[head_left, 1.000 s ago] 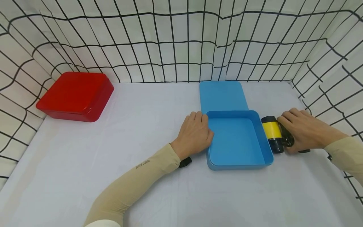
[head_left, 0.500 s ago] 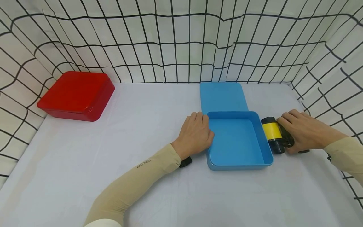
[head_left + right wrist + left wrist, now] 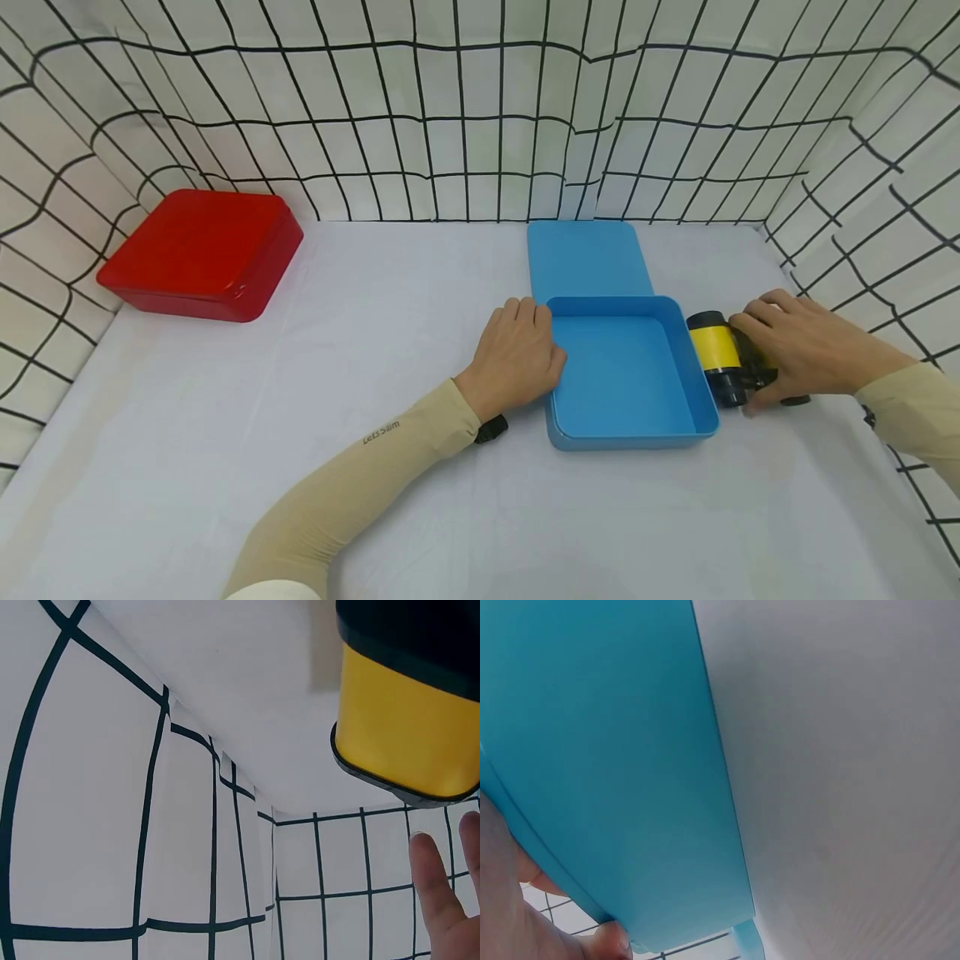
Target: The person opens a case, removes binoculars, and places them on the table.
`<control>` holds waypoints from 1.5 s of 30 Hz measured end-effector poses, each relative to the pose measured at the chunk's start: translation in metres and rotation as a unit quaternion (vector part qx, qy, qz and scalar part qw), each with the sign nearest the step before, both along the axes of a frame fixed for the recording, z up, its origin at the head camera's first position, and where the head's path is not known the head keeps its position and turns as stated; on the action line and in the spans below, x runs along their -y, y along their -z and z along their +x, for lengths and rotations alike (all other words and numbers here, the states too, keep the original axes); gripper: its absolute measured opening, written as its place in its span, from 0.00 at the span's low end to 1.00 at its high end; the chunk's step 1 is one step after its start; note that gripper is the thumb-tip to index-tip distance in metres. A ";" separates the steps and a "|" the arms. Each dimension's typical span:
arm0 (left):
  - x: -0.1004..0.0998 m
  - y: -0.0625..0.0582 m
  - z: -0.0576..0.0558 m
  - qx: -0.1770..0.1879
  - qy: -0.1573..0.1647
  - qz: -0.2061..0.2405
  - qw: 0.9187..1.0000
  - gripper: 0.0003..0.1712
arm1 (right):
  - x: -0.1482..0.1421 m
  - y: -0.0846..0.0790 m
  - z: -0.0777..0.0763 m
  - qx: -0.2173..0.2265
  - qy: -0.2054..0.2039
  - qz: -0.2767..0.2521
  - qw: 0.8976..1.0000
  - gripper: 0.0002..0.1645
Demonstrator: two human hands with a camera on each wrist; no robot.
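An open blue box (image 3: 626, 383) stands right of centre in the head view, its lid (image 3: 588, 258) laid back behind it. My left hand (image 3: 517, 358) grips its left rim, with fingers hooked over the edge. The left wrist view shows the box's outer wall (image 3: 622, 765) close up. Beside the box's right wall lie yellow-and-black binoculars (image 3: 716, 350). My right hand (image 3: 802, 346) is over their right half, fingers loose and spread. In the right wrist view a yellow barrel (image 3: 405, 727) shows, with straight fingers (image 3: 433, 877) apart from its end.
A closed red box (image 3: 202, 250) sits at the back left of the white table (image 3: 337, 500). White cloth with a black grid (image 3: 480, 108) walls in the back and both sides, close to my right forearm. A black wrist strap (image 3: 491, 429) shows under my left wrist.
My right hand has loosened on the binoculars: its fingers have lifted and spread, and the thumb now shows away from the barrel. My left hand keeps its grip on the blue box.
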State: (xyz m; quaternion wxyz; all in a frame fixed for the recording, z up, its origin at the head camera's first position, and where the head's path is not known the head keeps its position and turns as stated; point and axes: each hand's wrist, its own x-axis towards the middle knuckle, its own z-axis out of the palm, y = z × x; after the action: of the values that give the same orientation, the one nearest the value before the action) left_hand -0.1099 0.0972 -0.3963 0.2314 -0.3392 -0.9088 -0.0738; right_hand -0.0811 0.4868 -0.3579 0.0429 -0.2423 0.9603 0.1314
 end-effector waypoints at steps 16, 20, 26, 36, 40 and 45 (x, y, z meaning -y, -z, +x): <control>0.004 0.000 -0.002 0.011 0.000 0.010 1.000 0.16 | 0.009 -0.021 -0.006 0.036 0.098 0.008 0.994 0.60; 0.004 0.000 -0.003 0.017 0.003 0.015 1.000 0.16 | 0.013 -0.024 -0.006 0.013 0.086 0.001 0.996 0.47; 0.003 0.000 -0.004 0.029 0.006 0.013 0.999 0.17 | 0.023 -0.027 -0.003 -0.037 0.080 -0.025 0.996 0.40; 0.004 -0.002 -0.003 0.029 0.007 0.013 0.999 0.14 | 0.043 -0.026 -0.002 -0.099 0.054 -0.056 0.992 0.34; 0.004 -0.002 -0.003 0.014 0.010 0.016 1.000 0.16 | 0.051 -0.024 -0.001 -0.100 0.055 -0.064 0.991 0.33; 0.004 -0.002 -0.002 0.012 0.010 0.017 1.000 0.16 | 0.055 -0.022 0.000 -0.119 0.040 -0.093 0.988 0.32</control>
State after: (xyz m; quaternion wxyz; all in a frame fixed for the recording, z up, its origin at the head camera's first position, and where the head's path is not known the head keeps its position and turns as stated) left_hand -0.1121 0.0928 -0.3939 0.2255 -0.3436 -0.9066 -0.0960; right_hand -0.0811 0.4314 -0.3363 -0.0891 -0.1891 0.9755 0.0680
